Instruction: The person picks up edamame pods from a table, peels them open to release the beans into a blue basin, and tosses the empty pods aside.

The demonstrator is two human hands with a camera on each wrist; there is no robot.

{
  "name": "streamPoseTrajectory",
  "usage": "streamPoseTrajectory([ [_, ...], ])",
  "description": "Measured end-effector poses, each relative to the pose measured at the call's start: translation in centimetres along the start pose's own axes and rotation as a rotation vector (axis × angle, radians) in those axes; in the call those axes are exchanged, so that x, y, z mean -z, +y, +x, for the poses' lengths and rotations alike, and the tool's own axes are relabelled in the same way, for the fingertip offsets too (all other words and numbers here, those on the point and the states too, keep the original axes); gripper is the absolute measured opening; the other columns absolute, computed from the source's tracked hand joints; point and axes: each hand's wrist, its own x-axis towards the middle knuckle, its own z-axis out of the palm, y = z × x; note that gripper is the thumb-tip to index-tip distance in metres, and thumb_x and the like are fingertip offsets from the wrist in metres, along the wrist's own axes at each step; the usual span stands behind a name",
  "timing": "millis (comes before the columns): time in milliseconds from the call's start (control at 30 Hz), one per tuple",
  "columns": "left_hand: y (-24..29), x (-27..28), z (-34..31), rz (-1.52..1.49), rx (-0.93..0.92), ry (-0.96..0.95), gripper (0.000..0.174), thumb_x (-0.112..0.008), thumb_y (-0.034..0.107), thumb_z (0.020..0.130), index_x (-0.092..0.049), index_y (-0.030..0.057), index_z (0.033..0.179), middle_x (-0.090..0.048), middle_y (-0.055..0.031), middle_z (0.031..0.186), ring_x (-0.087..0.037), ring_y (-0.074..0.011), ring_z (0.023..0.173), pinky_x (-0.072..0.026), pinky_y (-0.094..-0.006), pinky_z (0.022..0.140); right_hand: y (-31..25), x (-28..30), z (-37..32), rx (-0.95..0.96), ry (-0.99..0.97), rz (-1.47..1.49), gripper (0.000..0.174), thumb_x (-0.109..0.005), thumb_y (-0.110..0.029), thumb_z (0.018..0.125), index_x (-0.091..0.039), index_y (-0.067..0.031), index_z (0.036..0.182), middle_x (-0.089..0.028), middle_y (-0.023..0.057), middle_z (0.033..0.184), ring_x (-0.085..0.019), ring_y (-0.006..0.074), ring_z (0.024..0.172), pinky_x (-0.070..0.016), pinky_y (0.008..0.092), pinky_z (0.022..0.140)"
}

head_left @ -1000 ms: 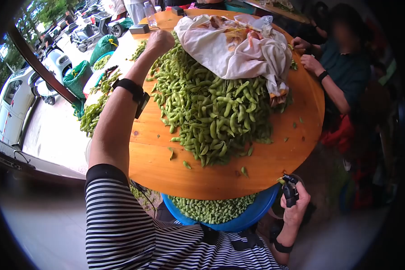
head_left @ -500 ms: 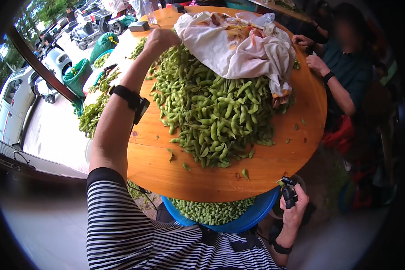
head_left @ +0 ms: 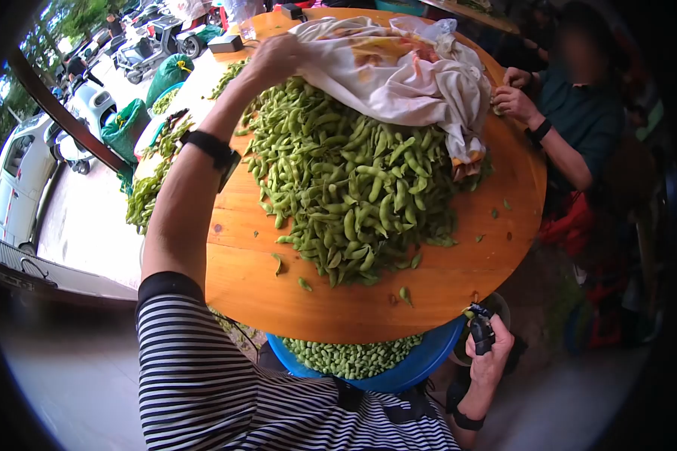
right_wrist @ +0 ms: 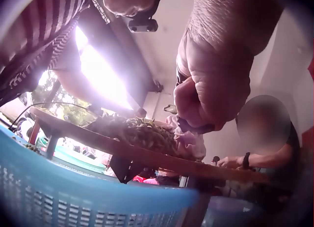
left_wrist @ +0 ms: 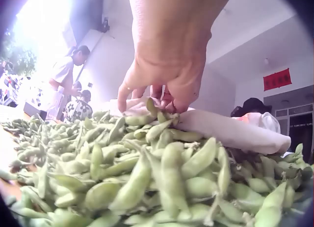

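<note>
My left hand (head_left: 277,60) reaches across the table to the near-left edge of a stained white cloth (head_left: 399,86). In the left wrist view its curled fingers pinch the cloth's edge (left_wrist: 140,107), right above green soybean pods (left_wrist: 171,173). The cloth lies over the far part of the pod pile (head_left: 353,177). Low at the table's right front edge, my right hand (head_left: 493,352) is closed, with black coverings (head_left: 481,334) around fingers. A green pod (right_wrist: 170,109) pokes out from its fingertips in the right wrist view.
A blue basket (head_left: 436,357) of shelled beans (head_left: 353,356) stands under the front edge of the round wooden table (head_left: 331,312). Across on the right, another person's hands (head_left: 513,96) are at the table's edge. Green sacks (head_left: 128,131) and scooters stand at the left.
My left hand has moved right from the pile's far left onto the cloth and taken hold of its edge. The right hand stays at the table's front corner.
</note>
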Motion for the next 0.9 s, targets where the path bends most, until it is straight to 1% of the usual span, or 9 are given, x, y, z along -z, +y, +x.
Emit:
streamPoseTrajectory([
  [67, -1.7, 0.4, -1.4, -0.030, 0.017, 0.122, 0.014, -0.063, 0.009, 0.075, -0.065, 0.0033, 0.088, -0.066, -0.0127, 0.081, -0.065, -0.0263, 0.074, -0.0512, -0.0384, 0.069, 0.3, 0.6, 0.0, 0.005, -0.039, -0.058, 0.027, -0.058, -0.016, 0.090, -0.063, 0.0057, 0.105, -0.049, -0.0041, 0.064, -0.042, 0.0014, 0.052, -0.0316, 0.0168, 0.045],
  [200, -1.9, -1.9, -5.3, -0.079, 0.170, 0.051, 0.007, -0.062, 0.010, 0.077, -0.065, 0.0046, 0.081, -0.065, -0.0163, 0.083, -0.065, -0.0330, 0.083, -0.0511, -0.0414, 0.075, 0.1, 0.2, 0.2, -0.027, -0.039, -0.073, 0.024, -0.056, -0.012, 0.090, -0.064, 0.0049, 0.105, -0.049, -0.0043, 0.064, -0.042, 0.0010, 0.052, -0.0313, 0.0166, 0.045],
  [300, -1.1, -0.6, -6.0, -0.213, 0.293, -0.024, 0.008, -0.064, 0.012, 0.078, -0.064, 0.0037, 0.080, -0.068, -0.0170, 0.101, -0.067, -0.0305, 0.090, -0.0526, -0.0404, 0.080, 0.2, -0.1, 0.1, -0.036, -0.033, -0.069, 0.022, -0.056, -0.012, 0.090, -0.065, 0.0039, 0.103, -0.048, -0.0049, 0.063, -0.042, 0.0006, 0.052, -0.0307, 0.0167, 0.045],
  [400, 0.4, 0.3, -5.3, -0.183, 0.015, 0.289, 0.007, -0.067, 0.009, 0.078, -0.063, 0.0037, 0.081, -0.057, -0.0148, 0.133, -0.065, -0.0275, 0.106, -0.0544, -0.0375, 0.086, 0.5, 0.0, 0.3, -0.019, -0.055, -0.105, 0.021, -0.057, -0.012, 0.090, -0.065, 0.0034, 0.103, -0.048, -0.0055, 0.062, -0.041, 0.0004, 0.052, -0.0299, 0.0169, 0.045],
  [500, 6.5, 0.0, -5.5, -0.396, -0.093, 0.083, 0.005, -0.067, 0.007, 0.078, -0.065, 0.0054, 0.083, -0.067, -0.0128, 0.114, -0.069, -0.0251, 0.088, -0.0556, -0.0335, 0.079, 0.4, -0.5, 0.1, -0.005, -0.065, -0.114, 0.021, -0.058, -0.012, 0.090, -0.066, 0.0033, 0.103, -0.047, -0.0058, 0.061, -0.040, 0.0003, 0.051, -0.0290, 0.0170, 0.045],
  [567, 9.5, -0.5, -6.7, -0.322, 0.046, -0.239, 0.006, -0.062, 0.004, 0.079, -0.057, 0.0017, 0.081, -0.071, -0.0086, 0.101, -0.067, -0.0226, 0.093, -0.0531, -0.0333, 0.084, 0.6, -0.4, -0.1, 0.010, -0.083, -0.128, 0.021, -0.057, -0.012, 0.090, -0.066, 0.0031, 0.103, -0.046, -0.0056, 0.061, -0.040, 0.0004, 0.051, -0.0292, 0.0173, 0.045],
  [767, 8.9, 1.0, -9.1, -0.438, 0.030, -0.135, 0.010, -0.062, 0.006, 0.083, -0.064, 0.0030, 0.092, -0.071, -0.0064, 0.099, -0.066, -0.0151, 0.091, -0.0516, -0.0307, 0.084, 0.9, -0.3, -0.7, 0.004, -0.067, -0.062, 0.022, -0.058, -0.012, 0.090, -0.066, 0.0024, 0.105, -0.046, -0.0055, 0.062, -0.039, 0.0009, 0.051, -0.0287, 0.0173, 0.044],
  [833, 8.6, 2.3, -10.1, -0.494, 0.068, 0.154, 0.008, -0.064, 0.010, 0.088, -0.061, 0.0026, 0.089, -0.071, -0.0050, 0.100, -0.064, -0.0135, 0.093, -0.0500, -0.0285, 0.086, 0.7, -0.4, -0.7, 0.008, -0.083, -0.075, 0.023, -0.058, -0.013, 0.090, -0.066, 0.0023, 0.106, -0.046, -0.0054, 0.062, -0.039, 0.0009, 0.051, -0.0287, 0.0174, 0.044],
  [900, 9.5, 4.5, -12.6, -0.459, 0.391, 0.134, 0.006, -0.062, 0.008, 0.091, -0.061, 0.0036, 0.094, -0.066, -0.0013, 0.090, -0.060, -0.0075, 0.087, -0.0488, -0.0251, 0.080, 0.6, -0.5, -0.7, 0.013, -0.094, -0.084, 0.024, -0.058, -0.013, 0.090, -0.066, 0.0021, 0.107, -0.046, -0.0052, 0.062, -0.039, 0.0010, 0.050, -0.0288, 0.0175, 0.043],
])
